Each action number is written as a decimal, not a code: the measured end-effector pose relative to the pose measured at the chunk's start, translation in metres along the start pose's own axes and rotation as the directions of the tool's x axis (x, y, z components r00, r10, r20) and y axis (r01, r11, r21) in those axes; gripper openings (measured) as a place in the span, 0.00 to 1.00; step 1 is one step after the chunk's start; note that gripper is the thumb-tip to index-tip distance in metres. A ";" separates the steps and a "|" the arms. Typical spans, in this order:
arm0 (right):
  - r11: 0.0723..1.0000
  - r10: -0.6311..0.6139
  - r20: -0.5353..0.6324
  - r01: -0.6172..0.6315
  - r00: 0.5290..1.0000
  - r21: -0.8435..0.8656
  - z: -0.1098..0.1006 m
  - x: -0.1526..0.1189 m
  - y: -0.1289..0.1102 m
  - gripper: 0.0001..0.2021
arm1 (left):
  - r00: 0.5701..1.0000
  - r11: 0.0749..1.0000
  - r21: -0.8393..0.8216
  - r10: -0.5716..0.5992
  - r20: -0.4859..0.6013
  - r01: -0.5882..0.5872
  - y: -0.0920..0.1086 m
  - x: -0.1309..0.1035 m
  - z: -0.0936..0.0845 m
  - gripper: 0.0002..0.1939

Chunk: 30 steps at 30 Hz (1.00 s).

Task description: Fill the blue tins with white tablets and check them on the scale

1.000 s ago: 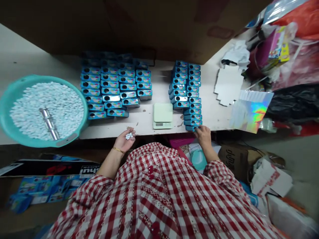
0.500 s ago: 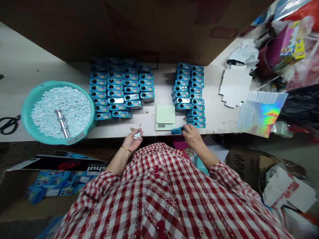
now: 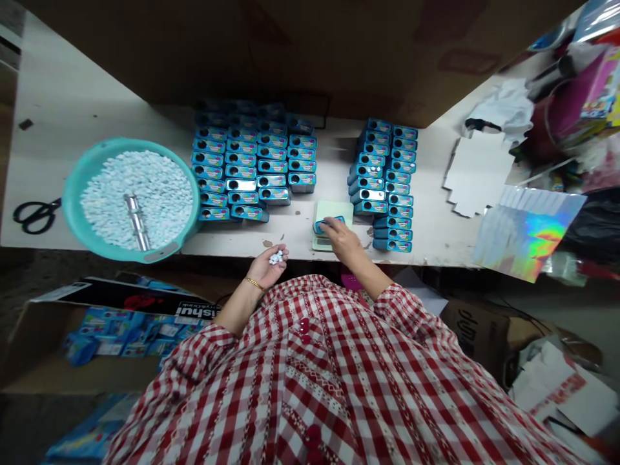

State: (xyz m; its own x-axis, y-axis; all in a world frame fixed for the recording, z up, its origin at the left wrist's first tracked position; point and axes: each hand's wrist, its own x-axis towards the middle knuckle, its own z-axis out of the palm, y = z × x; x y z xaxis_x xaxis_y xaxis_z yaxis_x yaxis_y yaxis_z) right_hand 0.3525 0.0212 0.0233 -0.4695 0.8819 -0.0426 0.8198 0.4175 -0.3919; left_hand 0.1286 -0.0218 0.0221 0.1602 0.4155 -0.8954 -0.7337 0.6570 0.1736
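- One blue tin [image 3: 320, 226] sits at the fingertips of the right hand [image 3: 339, 236], which is closed on its right end; the rest juts leftward past the fingers.
- Beneath tin and fingers is the pale green scale [image 3: 334, 208]; I cannot tell whether the tin bears on its platform or is held just above it.
- In looks, the tin is a small, narrow box with rounded ends and a shiny rim; the fingers hide part of it.
- Back of the hand up, the right forearm slants inward from the checked sleeve [image 3: 402, 310].
- Palm up and cupped, its fingers loosely curled and apart from any tin, the left hand [image 3: 264, 270] holds a little heap of white pellets [image 3: 276, 258] near the table's front edge.
- Two columns of tins [image 3: 400, 211], with dark round openings, stand right of the scale; a larger block of tins [image 3: 241, 158] stands to its left.
- Farther left, a turquoise basin [image 3: 71, 206] holds many more pellets and a silver tube [image 3: 137, 223].
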 end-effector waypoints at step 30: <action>0.989 0.059 -0.283 -0.018 0.957 0.146 -0.010 -0.014 0.021 0.14 | 0.995 0.999 0.046 0.014 0.103 -0.019 -0.009 0.000 0.008 0.15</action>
State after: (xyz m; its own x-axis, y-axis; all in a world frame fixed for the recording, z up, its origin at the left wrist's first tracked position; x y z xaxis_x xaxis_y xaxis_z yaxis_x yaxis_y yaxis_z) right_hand 0.3792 0.0198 0.0251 -0.3084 0.9309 0.1957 0.7715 0.3651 -0.5211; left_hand 0.1402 -0.0229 0.0236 0.2173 0.4873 -0.8458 -0.7055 0.6772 0.2089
